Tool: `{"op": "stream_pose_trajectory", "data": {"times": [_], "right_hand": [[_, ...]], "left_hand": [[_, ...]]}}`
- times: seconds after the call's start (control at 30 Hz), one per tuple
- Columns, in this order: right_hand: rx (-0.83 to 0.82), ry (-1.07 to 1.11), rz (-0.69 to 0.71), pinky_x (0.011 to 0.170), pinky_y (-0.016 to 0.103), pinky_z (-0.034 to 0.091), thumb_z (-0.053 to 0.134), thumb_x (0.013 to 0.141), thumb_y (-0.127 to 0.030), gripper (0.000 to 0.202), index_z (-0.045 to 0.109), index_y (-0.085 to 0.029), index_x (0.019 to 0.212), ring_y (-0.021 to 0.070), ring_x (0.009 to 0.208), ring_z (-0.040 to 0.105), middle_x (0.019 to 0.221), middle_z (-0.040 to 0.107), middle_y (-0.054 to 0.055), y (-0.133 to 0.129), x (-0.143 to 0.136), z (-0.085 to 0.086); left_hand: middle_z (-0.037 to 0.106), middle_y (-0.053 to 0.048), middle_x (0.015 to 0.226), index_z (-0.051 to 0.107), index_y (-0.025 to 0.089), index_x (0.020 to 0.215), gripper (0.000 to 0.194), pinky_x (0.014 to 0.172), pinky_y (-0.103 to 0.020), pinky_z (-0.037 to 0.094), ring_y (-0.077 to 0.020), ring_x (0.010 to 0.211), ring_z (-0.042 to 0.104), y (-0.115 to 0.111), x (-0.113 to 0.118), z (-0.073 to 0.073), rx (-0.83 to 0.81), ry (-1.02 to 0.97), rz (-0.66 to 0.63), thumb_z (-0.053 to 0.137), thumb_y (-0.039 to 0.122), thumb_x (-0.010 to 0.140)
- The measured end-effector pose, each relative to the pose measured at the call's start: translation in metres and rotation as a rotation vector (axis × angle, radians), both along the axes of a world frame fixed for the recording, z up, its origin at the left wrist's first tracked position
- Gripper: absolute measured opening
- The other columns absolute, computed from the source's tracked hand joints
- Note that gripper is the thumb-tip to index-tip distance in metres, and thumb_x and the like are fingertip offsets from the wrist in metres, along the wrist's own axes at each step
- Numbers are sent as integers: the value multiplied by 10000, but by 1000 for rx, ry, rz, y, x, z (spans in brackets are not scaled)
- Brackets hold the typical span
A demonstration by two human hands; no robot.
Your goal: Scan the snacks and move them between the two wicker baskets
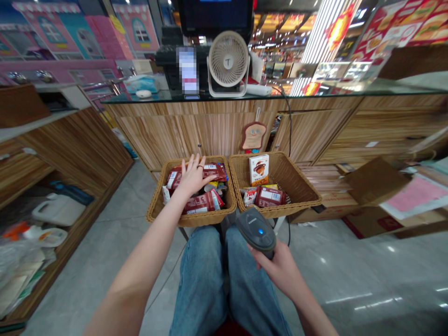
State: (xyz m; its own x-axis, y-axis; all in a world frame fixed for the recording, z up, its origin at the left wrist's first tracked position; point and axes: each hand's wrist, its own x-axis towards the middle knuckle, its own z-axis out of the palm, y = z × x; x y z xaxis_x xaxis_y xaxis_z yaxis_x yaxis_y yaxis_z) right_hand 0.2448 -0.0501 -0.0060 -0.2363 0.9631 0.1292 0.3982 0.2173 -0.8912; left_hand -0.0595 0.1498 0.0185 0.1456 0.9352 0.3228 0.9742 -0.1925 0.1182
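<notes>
My left hand point(192, 176) reaches into the left wicker basket point(156, 205), its fingers spread over dark red snack packets point(219, 171). Another dark red packet point(199, 203) lies nearer to me in the same basket, among items partly hidden by my hand and forearm. In my right hand point(280, 268) is a dark grey barcode scanner point(255, 228) with a blue light on, held above my right knee. The right wicker basket point(301, 189) contains a white and orange box point(259, 170) standing upright, and a dark red packet point(271, 196) near its front.
A white fan point(228, 60) and a monitor point(217, 16) stand on the glass-topped counter point(196, 99) ahead. A black cable point(290, 126) hangs down its front. Open cardboard boxes point(371, 219) sit on the right floor. Wooden shelves point(70, 172) with bottles are at left.
</notes>
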Motion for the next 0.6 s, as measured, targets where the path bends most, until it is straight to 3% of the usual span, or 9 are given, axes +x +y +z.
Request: {"op": "stream_pose_trajectory", "data": {"times": [0.17,0.37,0.5,0.6], "right_hand": [[5,-13,-13,654,313,531,617,935,-409,287,659,-206,736,274,700,703,541,632,21,0,0,2],[0,-7,-8,637,314,541,630,918,-398,293,632,-219,686,287,728,715,532,633,29,1,0,4],[3,-11,-1,615,307,532,625,925,-412,287,653,-215,718,282,716,713,534,636,27,1,1,3],[-14,-14,4,614,308,530,624,933,-423,307,642,-217,706,276,690,706,532,631,26,1,1,2]], "left_hand": [[351,-284,1668,378,55,1619,916,1260,-731,16,-426,1617,191,7,0,-4,-207,115,18,381,732,1001],[425,-283,1631,518,106,1534,823,1235,-771,34,-452,1591,256,-19,2,-14,-82,141,-1,405,724,1003],[391,-309,1640,514,91,1519,743,1248,-758,54,-437,1579,302,-29,0,-13,-92,181,-25,544,620,998],[448,-306,1603,545,120,1482,676,1252,-757,61,-432,1530,399,-29,-3,-11,-87,178,-57,662,534,962]]}}
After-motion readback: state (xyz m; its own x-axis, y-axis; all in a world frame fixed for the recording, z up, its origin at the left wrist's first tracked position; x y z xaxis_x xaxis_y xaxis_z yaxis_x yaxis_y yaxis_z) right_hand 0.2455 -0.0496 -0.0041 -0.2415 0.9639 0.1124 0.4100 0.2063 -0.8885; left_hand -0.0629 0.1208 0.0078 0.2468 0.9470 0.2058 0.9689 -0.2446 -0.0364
